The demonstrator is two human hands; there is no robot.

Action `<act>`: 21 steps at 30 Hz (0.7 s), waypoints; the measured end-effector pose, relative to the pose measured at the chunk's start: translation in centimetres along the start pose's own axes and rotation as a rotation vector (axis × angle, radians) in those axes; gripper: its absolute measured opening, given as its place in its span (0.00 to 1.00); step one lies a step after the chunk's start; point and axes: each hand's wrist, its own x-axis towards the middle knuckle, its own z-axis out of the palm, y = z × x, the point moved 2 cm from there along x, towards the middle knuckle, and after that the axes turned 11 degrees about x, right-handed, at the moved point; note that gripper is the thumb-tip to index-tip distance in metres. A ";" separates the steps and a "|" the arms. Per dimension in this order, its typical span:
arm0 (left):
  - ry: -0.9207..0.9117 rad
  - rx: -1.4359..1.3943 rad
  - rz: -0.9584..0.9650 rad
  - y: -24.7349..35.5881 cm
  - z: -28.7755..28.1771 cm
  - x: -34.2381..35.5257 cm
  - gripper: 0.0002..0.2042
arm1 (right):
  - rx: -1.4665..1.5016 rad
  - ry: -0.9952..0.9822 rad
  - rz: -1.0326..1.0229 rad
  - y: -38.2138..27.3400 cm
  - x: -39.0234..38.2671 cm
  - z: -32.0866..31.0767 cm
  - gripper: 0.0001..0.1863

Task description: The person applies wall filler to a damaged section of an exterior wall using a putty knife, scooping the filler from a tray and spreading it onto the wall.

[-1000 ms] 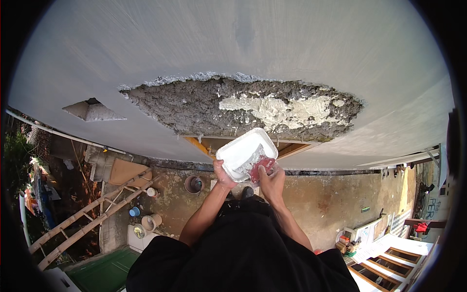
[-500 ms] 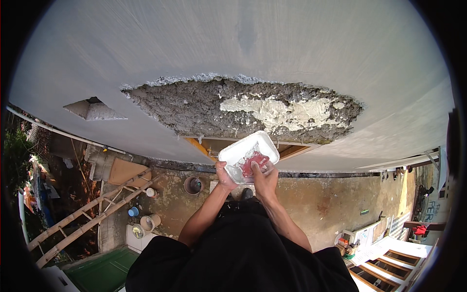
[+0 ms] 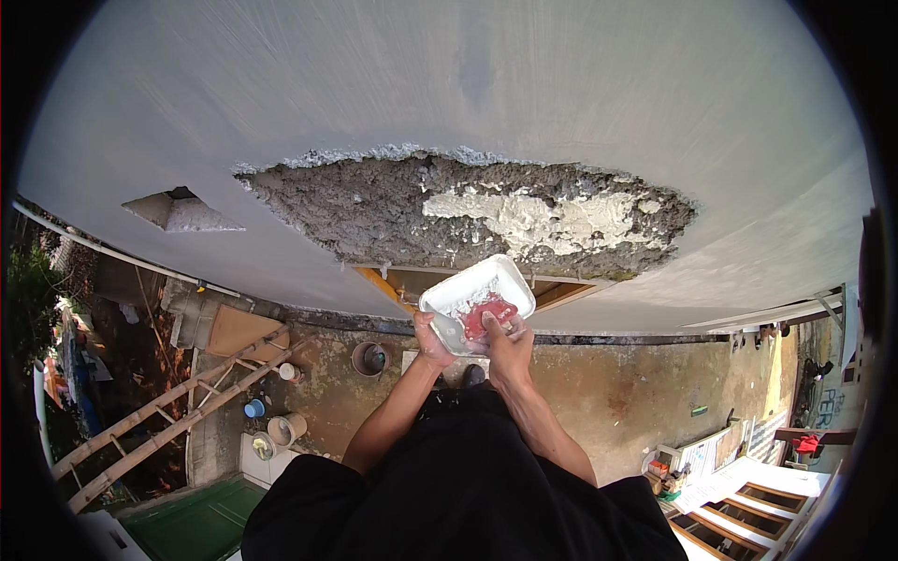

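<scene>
My left hand (image 3: 433, 338) grips the left side of a shallow white tray (image 3: 511, 275), which is tilted in front of my body. Inside the tray is a red flat plastic scraper (image 3: 488, 312), held by my right hand (image 3: 508, 350) with the thumb pressed on top. White paste (image 3: 456, 307) is smeared over the tray's inside and on the scraper. Beyond the tray, the grey wall (image 3: 374, 103) has a rough patch of exposed mortar (image 3: 327, 206). A streak of cream-white filler (image 3: 561, 220) covers part of that patch's right half.
Just below the patch is a wooden-framed opening (image 3: 385, 282). A small recess (image 3: 182, 210) breaks the wall at left. A bamboo ladder (image 3: 178, 421) leans at lower left, near buckets (image 3: 286, 428). Boxed items (image 3: 666, 467) and a slatted frame (image 3: 739, 514) lie at lower right.
The tray has tipped slightly and shifted a little. The scraper remains inside it, in my right hand, and the filler on the wall looks the same.
</scene>
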 end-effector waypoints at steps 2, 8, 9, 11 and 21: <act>0.013 0.010 -0.002 0.2 0.3 0.0 0.40 | 0.001 -0.004 -0.001 -0.1 -0.1 -0.1 0.09; 0.066 0.034 0.009 0.4 0.2 -0.1 0.41 | 0.009 -0.034 0.021 -1.1 -0.8 0.1 0.09; 0.058 0.031 0.014 0.4 0.2 -0.1 0.40 | 0.003 -0.042 0.025 -1.2 -0.8 0.0 0.09; 0.049 0.029 0.019 0.4 0.3 0.0 0.40 | -0.004 -0.048 0.027 -1.3 -0.8 -0.3 0.09; -0.086 -0.027 -0.021 1.3 0.6 0.2 0.45 | -0.557 -0.155 -0.170 -7.3 0.1 -2.4 0.09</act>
